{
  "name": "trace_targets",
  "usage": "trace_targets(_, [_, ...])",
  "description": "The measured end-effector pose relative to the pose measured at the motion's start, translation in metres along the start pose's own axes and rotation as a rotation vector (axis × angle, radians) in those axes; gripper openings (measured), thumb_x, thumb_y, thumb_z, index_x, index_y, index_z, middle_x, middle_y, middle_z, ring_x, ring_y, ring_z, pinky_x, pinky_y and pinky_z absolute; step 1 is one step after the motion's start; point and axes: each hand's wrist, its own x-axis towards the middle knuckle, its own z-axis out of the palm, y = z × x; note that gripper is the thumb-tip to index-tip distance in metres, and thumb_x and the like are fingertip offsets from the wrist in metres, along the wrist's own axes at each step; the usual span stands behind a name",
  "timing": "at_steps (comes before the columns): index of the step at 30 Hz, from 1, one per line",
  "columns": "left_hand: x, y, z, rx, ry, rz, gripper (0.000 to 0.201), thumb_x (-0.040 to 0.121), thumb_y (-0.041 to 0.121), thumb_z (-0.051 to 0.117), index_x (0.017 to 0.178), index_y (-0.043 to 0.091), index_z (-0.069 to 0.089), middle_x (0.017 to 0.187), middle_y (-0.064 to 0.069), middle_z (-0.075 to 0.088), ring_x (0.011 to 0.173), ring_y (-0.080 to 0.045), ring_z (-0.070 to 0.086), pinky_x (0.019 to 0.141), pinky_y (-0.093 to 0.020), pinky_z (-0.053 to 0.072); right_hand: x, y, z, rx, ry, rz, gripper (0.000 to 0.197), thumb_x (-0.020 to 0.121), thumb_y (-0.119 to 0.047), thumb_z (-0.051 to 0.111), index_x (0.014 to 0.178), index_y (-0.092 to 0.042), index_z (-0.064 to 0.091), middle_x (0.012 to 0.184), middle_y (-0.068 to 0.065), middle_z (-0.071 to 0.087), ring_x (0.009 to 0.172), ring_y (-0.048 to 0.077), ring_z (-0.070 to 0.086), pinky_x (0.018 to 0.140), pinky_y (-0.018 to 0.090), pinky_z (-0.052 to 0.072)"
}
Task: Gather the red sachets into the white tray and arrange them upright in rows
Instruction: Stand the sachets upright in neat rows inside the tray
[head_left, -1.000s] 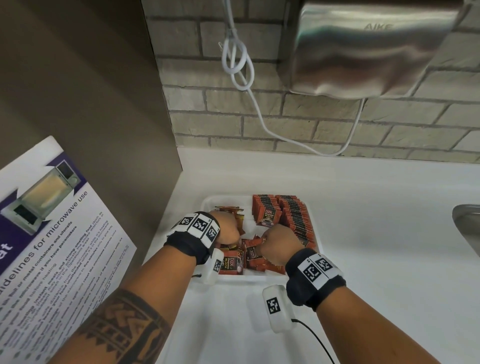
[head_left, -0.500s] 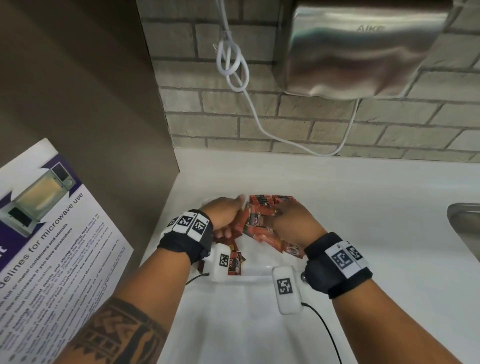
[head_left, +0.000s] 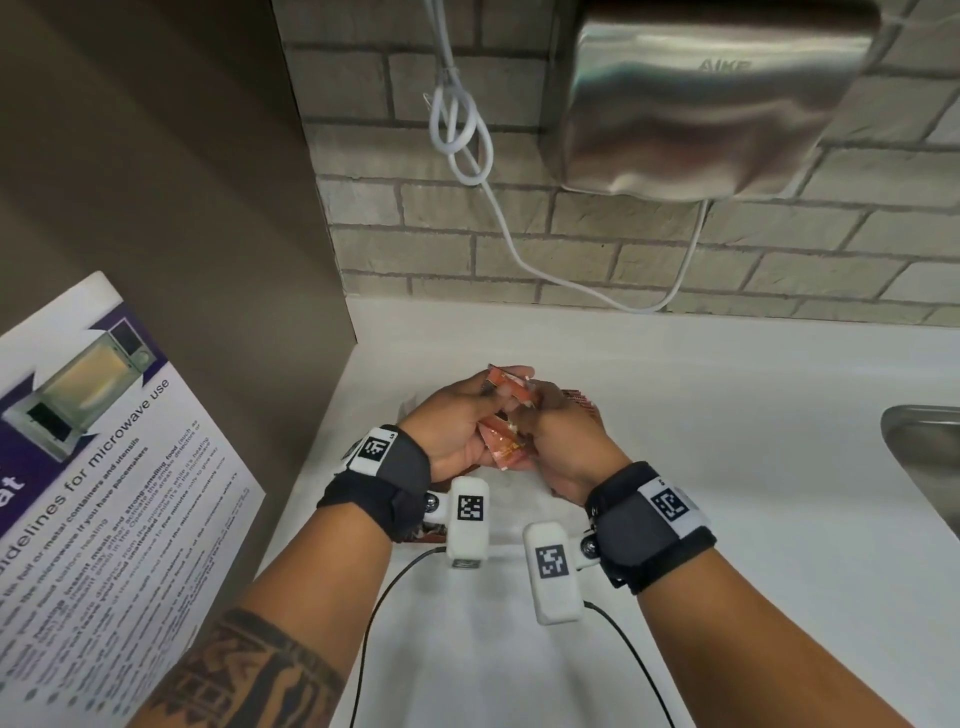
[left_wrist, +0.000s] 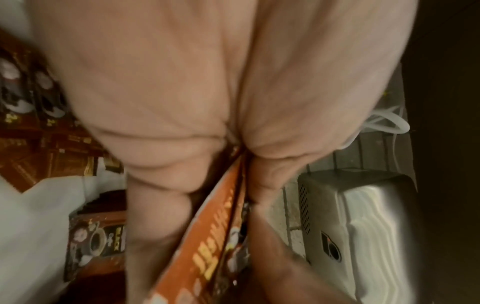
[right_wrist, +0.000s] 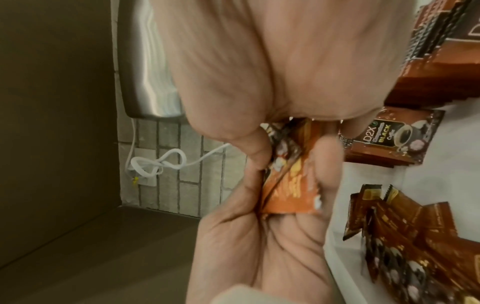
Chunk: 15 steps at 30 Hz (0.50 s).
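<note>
My left hand (head_left: 457, 421) and right hand (head_left: 563, 441) are raised together above the white tray (head_left: 511, 501), and both grip one bundle of red sachets (head_left: 501, 447). The bundle's top edges (head_left: 511, 384) stick out above the fingers. In the left wrist view the sachets (left_wrist: 207, 236) are pinched edge-on between the fingers. In the right wrist view my fingers curl round the bundle (right_wrist: 291, 185) from above while the left hand (right_wrist: 246, 246) holds it from below. Upright rows of sachets (right_wrist: 441, 51) stand in the tray (right_wrist: 441, 156); loose ones (right_wrist: 402, 236) lie in it.
A steel hand dryer (head_left: 717, 98) and a looped white cord (head_left: 465, 130) hang on the brick wall. A brown cabinet side (head_left: 156, 208) with a microwave poster (head_left: 93, 467) stands at the left. A sink edge (head_left: 924, 457) is at the right of the white counter (head_left: 727, 415).
Both hands were down among the loose sachets in the tray. They gathered a bundle, lifted it above the tray and closed together on it.
</note>
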Motion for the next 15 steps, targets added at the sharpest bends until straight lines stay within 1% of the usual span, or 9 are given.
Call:
trace_targets(1, [-0.003, 0.002, -0.004, -0.003, 0.015, 0.011, 0.034, 0.106, 0.013, 0.043, 0.138, 0.013, 0.054, 0.120, -0.014, 0.067, 0.093, -0.036, 0.071, 0.070, -0.055, 0.061, -0.001, 0.000, 0.001, 0.021, -0.004, 0.001, 0.022, 0.096, -0.009, 0.060, 0.118, -0.008, 0.058, 0.114, 0.016, 0.070, 0.106, 0.030, 0.069, 0.089, 0.049, 0.058])
trace_targets(3, [-0.009, 0.006, -0.015, 0.018, 0.067, 0.022, 0.031, 0.106, 0.012, 0.042, 0.134, 0.013, 0.056, 0.118, -0.014, 0.068, 0.092, -0.036, 0.072, 0.068, -0.052, 0.062, -0.006, 0.000, 0.001, 0.027, 0.007, -0.009, 0.009, 0.101, -0.018, 0.057, 0.108, -0.013, 0.059, 0.105, 0.009, 0.071, 0.098, 0.022, 0.069, 0.083, 0.038, 0.057])
trace_targets(4, [-0.011, 0.007, -0.022, 0.029, 0.101, 0.026, 0.031, 0.106, 0.012, 0.042, 0.133, 0.013, 0.057, 0.121, -0.017, 0.067, 0.094, -0.038, 0.071, 0.068, -0.053, 0.061, -0.009, 0.001, 0.000, -0.017, 0.028, 0.008, 0.011, 0.103, -0.025, 0.053, 0.106, -0.016, 0.059, 0.103, 0.006, 0.070, 0.096, 0.020, 0.067, 0.080, 0.033, 0.053])
trace_targets(7, [-0.018, 0.008, -0.041, 0.025, 0.196, 0.046, 0.032, 0.107, 0.011, 0.040, 0.135, 0.013, 0.056, 0.129, -0.025, 0.063, 0.099, -0.042, 0.068, 0.069, -0.053, 0.061, -0.007, 0.017, 0.001, -0.197, 0.041, 0.198, 0.029, 0.103, -0.033, 0.048, 0.116, -0.011, 0.062, 0.102, 0.006, 0.065, 0.094, 0.022, 0.064, 0.078, 0.037, 0.049])
trace_targets(8, [-0.020, 0.008, -0.045, 0.019, 0.211, 0.051, 0.033, 0.107, 0.012, 0.039, 0.136, 0.013, 0.055, 0.130, -0.025, 0.062, 0.100, -0.043, 0.068, 0.069, -0.053, 0.061, -0.006, 0.023, 0.004, -0.314, 0.009, 0.257, 0.033, 0.101, -0.034, 0.050, 0.117, -0.009, 0.062, 0.104, 0.009, 0.066, 0.094, 0.023, 0.064, 0.080, 0.040, 0.052])
trace_targets(10, [-0.024, 0.009, -0.050, 0.011, 0.226, 0.057, 0.034, 0.108, 0.012, 0.039, 0.138, 0.013, 0.053, 0.130, -0.027, 0.062, 0.102, -0.044, 0.067, 0.070, -0.053, 0.061, -0.002, 0.040, 0.009, -0.670, -0.105, 0.296, 0.044, 0.096, -0.042, 0.059, 0.121, -0.006, 0.061, 0.115, 0.011, 0.066, 0.106, 0.026, 0.065, 0.092, 0.042, 0.054])
trace_targets(12, [-0.025, 0.008, -0.052, 0.022, 0.236, 0.062, 0.033, 0.107, 0.012, 0.039, 0.138, 0.013, 0.053, 0.130, -0.026, 0.062, 0.102, -0.043, 0.067, 0.072, -0.054, 0.059, -0.003, 0.052, 0.018, -0.911, -0.134, 0.274, 0.053, 0.090, -0.046, 0.068, 0.127, -0.010, 0.056, 0.123, 0.005, 0.062, 0.114, 0.023, 0.060, 0.093, 0.033, 0.048])
trace_targets(13, [-0.025, 0.007, -0.052, 0.032, 0.239, 0.061, 0.033, 0.107, 0.012, 0.040, 0.137, 0.014, 0.054, 0.130, -0.025, 0.062, 0.103, -0.043, 0.067, 0.074, -0.055, 0.059, -0.002, 0.056, 0.022, -0.938, -0.127, 0.259, 0.050, 0.089, -0.044, 0.071, 0.124, -0.012, 0.055, 0.118, 0.002, 0.063, 0.108, 0.019, 0.060, 0.089, 0.029, 0.048])
trace_targets(15, [-0.026, 0.005, -0.054, 0.041, 0.240, 0.059, 0.032, 0.107, 0.012, 0.041, 0.135, 0.015, 0.055, 0.129, -0.024, 0.063, 0.103, -0.043, 0.067, 0.077, -0.057, 0.057, 0.000, 0.064, 0.028, -0.900, -0.111, 0.234, 0.033, 0.088, -0.034, 0.074, 0.108, -0.015, 0.057, 0.091, -0.004, 0.064, 0.081, 0.009, 0.060, 0.077, 0.025, 0.049])
